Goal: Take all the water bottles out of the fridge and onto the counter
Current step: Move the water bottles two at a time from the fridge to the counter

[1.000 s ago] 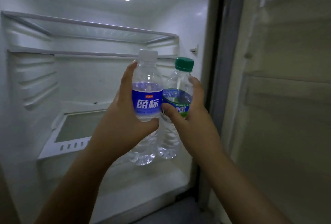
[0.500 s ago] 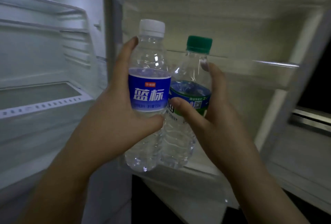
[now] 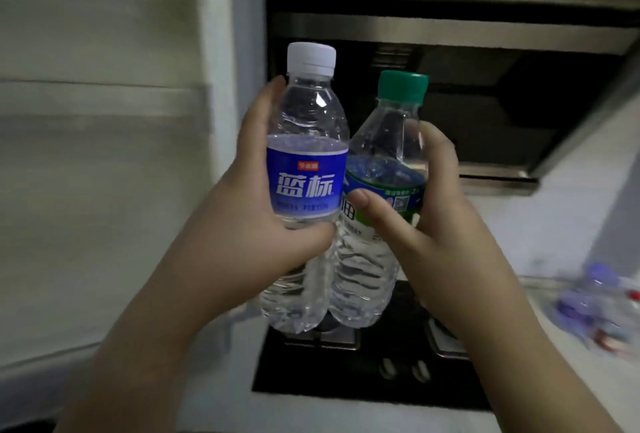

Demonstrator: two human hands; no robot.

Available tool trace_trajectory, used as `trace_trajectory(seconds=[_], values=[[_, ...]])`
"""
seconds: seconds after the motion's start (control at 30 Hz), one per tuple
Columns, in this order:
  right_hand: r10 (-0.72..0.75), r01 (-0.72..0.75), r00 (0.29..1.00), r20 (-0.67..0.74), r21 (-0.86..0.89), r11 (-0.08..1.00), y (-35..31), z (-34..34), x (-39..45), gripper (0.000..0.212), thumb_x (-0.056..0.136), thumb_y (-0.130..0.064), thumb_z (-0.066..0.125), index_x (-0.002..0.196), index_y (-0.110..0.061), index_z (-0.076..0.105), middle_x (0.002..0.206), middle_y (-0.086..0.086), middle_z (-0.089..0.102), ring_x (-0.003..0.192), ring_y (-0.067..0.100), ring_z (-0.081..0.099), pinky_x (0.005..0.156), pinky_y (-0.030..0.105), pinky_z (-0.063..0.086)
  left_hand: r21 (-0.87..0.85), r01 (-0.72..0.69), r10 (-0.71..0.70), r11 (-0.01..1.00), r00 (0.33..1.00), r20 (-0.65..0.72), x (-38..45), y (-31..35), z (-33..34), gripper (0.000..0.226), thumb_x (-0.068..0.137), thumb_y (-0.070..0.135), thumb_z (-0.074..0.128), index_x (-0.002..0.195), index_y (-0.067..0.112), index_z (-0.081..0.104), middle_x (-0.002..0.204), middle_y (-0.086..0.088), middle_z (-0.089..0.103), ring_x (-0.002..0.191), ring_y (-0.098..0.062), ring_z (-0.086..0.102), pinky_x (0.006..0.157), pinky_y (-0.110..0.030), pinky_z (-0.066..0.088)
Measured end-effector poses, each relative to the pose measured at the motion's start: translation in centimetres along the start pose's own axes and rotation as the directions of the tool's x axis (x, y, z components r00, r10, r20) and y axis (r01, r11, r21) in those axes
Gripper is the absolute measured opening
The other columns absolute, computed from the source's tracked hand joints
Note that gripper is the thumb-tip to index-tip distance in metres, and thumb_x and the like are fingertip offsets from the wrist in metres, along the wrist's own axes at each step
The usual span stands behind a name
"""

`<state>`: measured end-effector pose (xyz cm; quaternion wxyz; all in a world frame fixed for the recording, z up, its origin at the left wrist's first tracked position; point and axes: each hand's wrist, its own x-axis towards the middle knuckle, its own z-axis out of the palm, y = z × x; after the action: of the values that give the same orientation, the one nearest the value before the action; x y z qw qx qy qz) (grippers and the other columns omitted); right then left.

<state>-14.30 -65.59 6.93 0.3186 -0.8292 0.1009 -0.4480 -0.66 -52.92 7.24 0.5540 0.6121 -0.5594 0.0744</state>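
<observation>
Two water bottles, both out of the fridge and carried in the air, pressed side by side and touching. White-capped bottle (image 3: 307, 186), blue label, upright: held in the left hand (image 3: 242, 224), fingers wrapped shut around the label band, thumb under the label's lower edge. Green-capped bottle (image 3: 381, 197), green label, tilted slightly with its cap leaning away from the other: held in the right hand (image 3: 446, 235), fingers closed behind the shoulder, thumb (image 3: 377, 211) across the label's front. Long axis of both runs roughly vertical, caps above the fingers, bases hanging below them. Directly beneath the bases: a dark stove top (image 3: 346, 373), not a set-down place. The pale bench (image 3: 540, 304) lies beyond and to the outer side of the right hand's fingers, so the right hand is judged the nearer to it. Blurred bottles (image 3: 599, 308), apparently lying on that bench already; count cannot be told. Fridge door (image 3: 104, 155) stands outside the left hand.
</observation>
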Motion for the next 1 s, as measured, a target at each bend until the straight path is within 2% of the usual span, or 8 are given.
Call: trace_trajectory(seconds=[0.13,0.27,0.4,0.57,0.67,0.77,0.83,1.0], values=[[0.112,-0.133,0.984,-0.136,-0.155,0.979,3.6,-5.0,-0.4,0.079,0.069,-0.072,0.052,0.138,-0.051,0.020,0.090,-0.045,0.056,0.094,-0.014,0.061,0.074,0.010,0.051,-0.160,-0.046,0.067,0.986,0.989,0.133,3.8,-1.0,7.3,0.111,0.065,0.023,0.078,0.142,0.062,0.008,0.119,0.046,0.050,0.094,0.007,0.066,0.071,-0.023,0.058],[0.195,-0.256,0.949,-0.247,-0.245,0.935,7.4,-9.1,-0.3,0.082,0.069,-0.071,0.052,0.140,-0.050,0.017,0.101,-0.033,0.060,0.097,-0.003,0.065,0.081,0.028,0.056,-0.303,-0.068,0.138,0.951,0.966,0.217,7.1,-2.5,14.6,0.111,0.066,0.021,0.079,0.144,0.058,0.010,0.125,0.044,0.047,0.103,0.007,0.063,0.078,-0.029,0.057],[0.219,-0.342,0.908,-0.357,-0.330,0.880,12.0,-12.1,-0.6,0.077,0.077,-0.066,0.055,0.140,-0.051,0.014,0.098,-0.034,0.060,0.093,-0.004,0.065,0.072,0.011,0.050,-0.403,-0.059,0.182,0.913,0.944,0.274,9.6,-3.9,21.4,0.106,0.066,0.036,0.079,0.142,0.061,0.010,0.126,0.042,0.049,0.105,0.010,0.061,0.077,-0.031,0.053],[0.315,-0.461,0.839,-0.443,-0.271,0.845,17.2,-16.5,-2.2,0.076,0.082,-0.058,0.060,0.141,-0.050,0.014,0.097,-0.035,0.061,0.095,-0.012,0.062,0.073,0.006,0.048,-0.467,0.007,0.203,0.884,0.895,0.398,11.5,-4.0,29.2,0.109,0.060,0.038,0.080,0.140,0.064,0.011,0.126,0.039,0.051,0.104,0.007,0.063,0.077,-0.032,0.053],[0.357,-0.522,0.804,-0.475,-0.277,0.807,19.5,-20.3,-3.5,0.076,0.077,-0.063,0.056,0.138,-0.054,0.011,0.094,-0.039,0.058,0.095,-0.013,0.061,0.077,0.009,0.048,-0.483,0.067,0.196,0.873,0.859,0.474,12.2,-3.2,34.4,0.113,0.058,0.031,0.082,0.138,0.067,0.011,0.120,0.044,0.051,0.098,0.008,0.065,0.068,-0.019,0.055],[0.378,-0.558,0.783,-0.493,-0.289,0.778,22.1,-24.6,-4.8,0.078,0.076,-0.063,0.055,0.138,-0.053,0.009,0.113,-0.024,0.063,0.099,-0.004,0.063,0.085,0.026,0.054,-0.493,0.104,0.182,0.864,0.848,0.498,12.3,-1.8,39.9,0.114,0.059,0.034,0.083,0.137,0.069,0.008,0.110,0.055,0.047,0.095,0.016,0.061,0.061,-0.010,0.051],[0.387,-0.570,0.779,-0.494,-0.300,0.765,23.7,-27.3,-5.8,0.077,0.079,-0.061,0.057,0.139,-0.053,0.009,0.116,-0.019,0.063,0.098,-0.005,0.063,0.082,0.020,0.053,-0.508,0.131,0.172,0.851,0.846,0.506,12.1,-0.8,43.3,0.115,0.061,0.029,0.085,0.136,0.071,0.007,0.114,0.049,0.050,0.097,0.013,0.062,0.068,-0.019,0.055],[0.423,-0.584,0.785,-0.453,-0.312,0.749,28.0,-36.0,-8.1,0.076,0.077,-0.059,0.057,0.138,-0.052,0.011,0.100,-0.033,0.056,0.094,-0.014,0.060,0.074,0.003,0.046,-0.519,0.180,0.140,0.836,0.844,0.518,11.4,3.0,52.5,0.116,0.065,0.018,0.085,0.134,0.072,0.008,0.118,0.041,0.051,0.099,0.007,0.064,0.067,-0.011,0.053]])
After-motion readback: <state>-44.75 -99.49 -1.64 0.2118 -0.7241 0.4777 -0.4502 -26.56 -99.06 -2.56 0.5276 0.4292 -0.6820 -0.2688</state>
